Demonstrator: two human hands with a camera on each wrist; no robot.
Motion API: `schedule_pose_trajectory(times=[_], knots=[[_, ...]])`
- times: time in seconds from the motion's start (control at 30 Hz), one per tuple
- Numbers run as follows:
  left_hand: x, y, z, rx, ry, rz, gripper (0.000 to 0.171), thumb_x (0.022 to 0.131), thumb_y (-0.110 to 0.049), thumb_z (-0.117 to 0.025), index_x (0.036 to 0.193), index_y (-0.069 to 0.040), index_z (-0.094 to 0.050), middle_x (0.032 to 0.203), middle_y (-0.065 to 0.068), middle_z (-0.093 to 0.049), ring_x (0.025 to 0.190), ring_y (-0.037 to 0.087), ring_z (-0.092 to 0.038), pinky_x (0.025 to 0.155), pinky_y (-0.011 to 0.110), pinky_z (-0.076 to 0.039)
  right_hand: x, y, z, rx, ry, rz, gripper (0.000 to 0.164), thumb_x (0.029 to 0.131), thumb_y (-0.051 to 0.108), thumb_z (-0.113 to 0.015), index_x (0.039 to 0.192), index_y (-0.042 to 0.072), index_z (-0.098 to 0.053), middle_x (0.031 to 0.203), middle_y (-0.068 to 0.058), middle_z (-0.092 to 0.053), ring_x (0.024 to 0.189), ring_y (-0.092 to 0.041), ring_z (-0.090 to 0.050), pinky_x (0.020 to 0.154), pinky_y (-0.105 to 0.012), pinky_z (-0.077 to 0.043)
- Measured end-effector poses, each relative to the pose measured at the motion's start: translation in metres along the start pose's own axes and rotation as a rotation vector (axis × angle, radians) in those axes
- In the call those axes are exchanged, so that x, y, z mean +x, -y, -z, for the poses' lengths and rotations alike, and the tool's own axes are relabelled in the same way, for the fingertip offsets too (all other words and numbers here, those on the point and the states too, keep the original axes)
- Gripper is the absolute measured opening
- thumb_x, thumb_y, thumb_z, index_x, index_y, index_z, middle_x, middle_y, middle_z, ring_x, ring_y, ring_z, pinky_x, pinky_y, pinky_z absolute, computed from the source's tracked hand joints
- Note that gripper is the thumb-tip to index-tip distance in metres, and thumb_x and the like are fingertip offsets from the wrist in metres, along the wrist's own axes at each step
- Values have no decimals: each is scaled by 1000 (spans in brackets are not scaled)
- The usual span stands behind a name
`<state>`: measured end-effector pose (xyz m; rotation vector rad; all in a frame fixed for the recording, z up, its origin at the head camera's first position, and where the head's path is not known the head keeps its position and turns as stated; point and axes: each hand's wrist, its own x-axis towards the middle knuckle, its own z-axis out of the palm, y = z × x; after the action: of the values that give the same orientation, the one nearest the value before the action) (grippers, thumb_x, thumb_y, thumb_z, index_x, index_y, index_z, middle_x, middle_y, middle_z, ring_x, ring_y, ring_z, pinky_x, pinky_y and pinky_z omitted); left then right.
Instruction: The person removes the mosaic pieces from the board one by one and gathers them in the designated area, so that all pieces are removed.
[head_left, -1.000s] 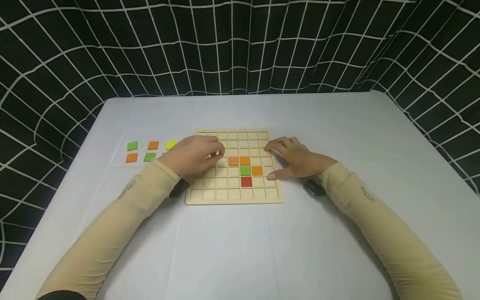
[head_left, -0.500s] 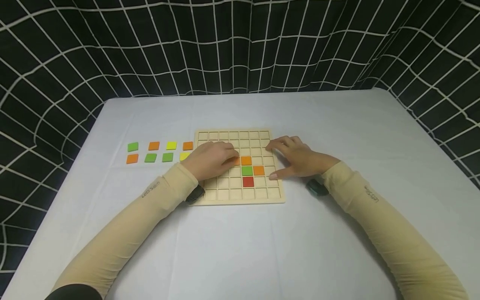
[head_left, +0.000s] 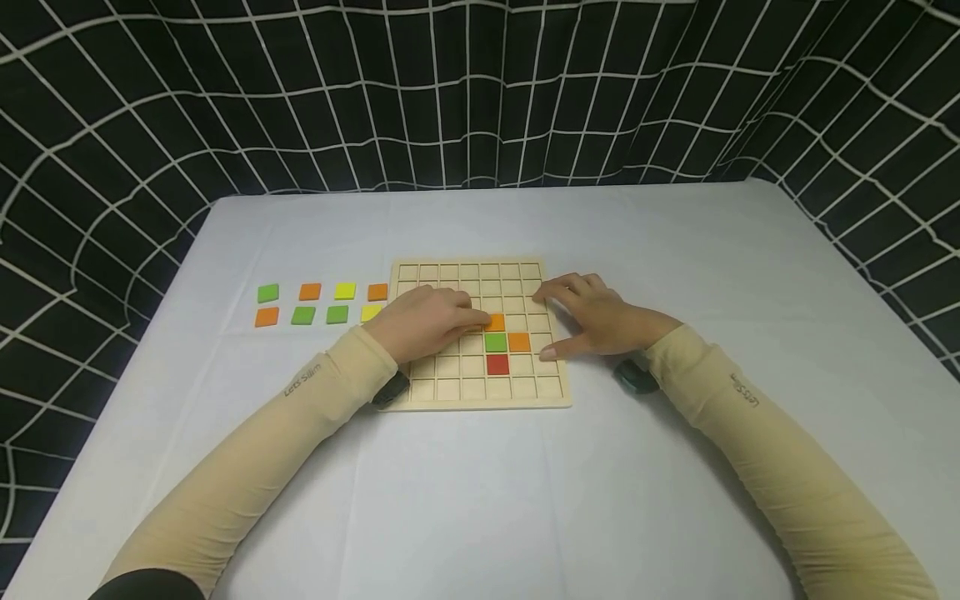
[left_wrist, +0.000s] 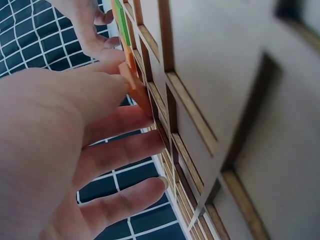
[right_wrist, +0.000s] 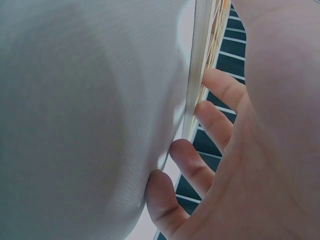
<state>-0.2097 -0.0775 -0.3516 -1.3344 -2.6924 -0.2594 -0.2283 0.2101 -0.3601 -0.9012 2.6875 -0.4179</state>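
Observation:
A wooden grid board [head_left: 461, 390] lies flat on the table. My left hand [head_left: 427, 321] is over the board's middle, mostly hiding an orange tile. In the left wrist view, thumb and forefinger pinch this orange tile [left_wrist: 134, 86], which is tilted against the grid. An orange tile [head_left: 497, 322] in the grid is right at the fingertips. Below it are a green tile [head_left: 496, 342], another orange tile [head_left: 519, 342] and a red tile [head_left: 498, 364]. My right hand [head_left: 588, 317] rests at the board's right edge, fingers spread and thumb on the board, holding nothing.
Left of the board, loose tiles lie in two rows, among them a green tile [head_left: 267, 293], an orange tile [head_left: 310, 292] and a yellow tile [head_left: 345, 291]. A white cloth [head_left: 465, 500] covers the table. A dark curtain with white grid lines [head_left: 480, 100] hangs behind.
My left hand has moved right across the board, uncovering loose tiles at the left and covering the orange tile in the middle. The right hand has stayed nearly still.

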Motion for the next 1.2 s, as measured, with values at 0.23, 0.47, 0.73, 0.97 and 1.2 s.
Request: schedule_pose_trajectory(times=[0.23, 0.47, 0.73, 0.97, 1.2], knots=[[-2, 0, 3, -32, 48, 19, 21, 96, -19, -58, 112, -22, -71, 93, -2, -65, 80, 15, -60, 74, 30, -50, 0, 2, 0, 9, 14, -1, 79, 76, 58, -72, 136, 22, -36, 143, -11, -33, 126, -36, -28, 105, -55, -28], [-3, 1, 5, -77, 30, 12, 16, 95, -21, -60, 107, -19, -71, 92, -2, -64, 81, 15, -60, 76, 31, -50, 1, 4, 0, 5, 19, -16, 79, 75, 61, -71, 135, 23, -36, 143, -11, -32, 126, -36, -28, 104, -56, -29], [-8, 3, 17, -88, -21, -28, 11, 91, -15, -65, 101, -15, -70, 87, 0, -62, 73, 15, -55, 67, 29, -47, 0, 3, 0, 10, 6, -17, 80, 74, 61, -72, 135, 23, -37, 142, -10, -34, 124, -35, -29, 103, -54, -30], [-17, 7, 34, -69, -29, 21, 12, 87, -13, -68, 100, -15, -69, 86, 2, -61, 73, 17, -52, 68, 31, -46, 0, 0, -2, 5, -2, -19, 79, 74, 60, -72, 135, 24, -38, 142, -10, -34, 124, -34, -29, 101, -53, -31], [-25, 7, 49, -76, -80, 4, 17, 85, -11, -72, 101, -15, -69, 90, 1, -64, 76, 16, -57, 71, 31, -49, 1, 1, -1, 18, -2, -10, 80, 74, 60, -72, 136, 23, -37, 142, -10, -34, 124, -34, -28, 103, -54, -30]])
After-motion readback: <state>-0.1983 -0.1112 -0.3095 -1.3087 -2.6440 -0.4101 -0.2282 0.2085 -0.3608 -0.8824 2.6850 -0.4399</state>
